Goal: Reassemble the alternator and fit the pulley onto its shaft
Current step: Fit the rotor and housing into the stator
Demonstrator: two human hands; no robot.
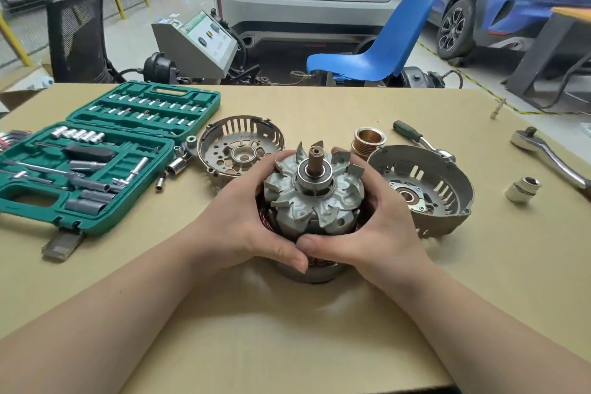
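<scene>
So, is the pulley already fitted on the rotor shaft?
No, the pulley stands on the table behind the right hand, and the shaft is bare.

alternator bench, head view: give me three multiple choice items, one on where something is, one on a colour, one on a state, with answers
1. Where is the pulley?
A. on the rotor shaft
B. on the table behind the right hand, beside a housing half
C. inside the socket case

2. What colour is the socket case?
A. red
B. black
C. green

3. What are the two hands doing?
A. both wrapped round the rotor and stator assembly
B. both lying flat on the table
C. one lifting the ratchet

Answers:
1 B, the pulley stands on the table next to the right housing half, and the shaft is bare.
2 C, its open shell is green.
3 A, the left hand and right hand curl round the rotor and stator assembly.
</scene>
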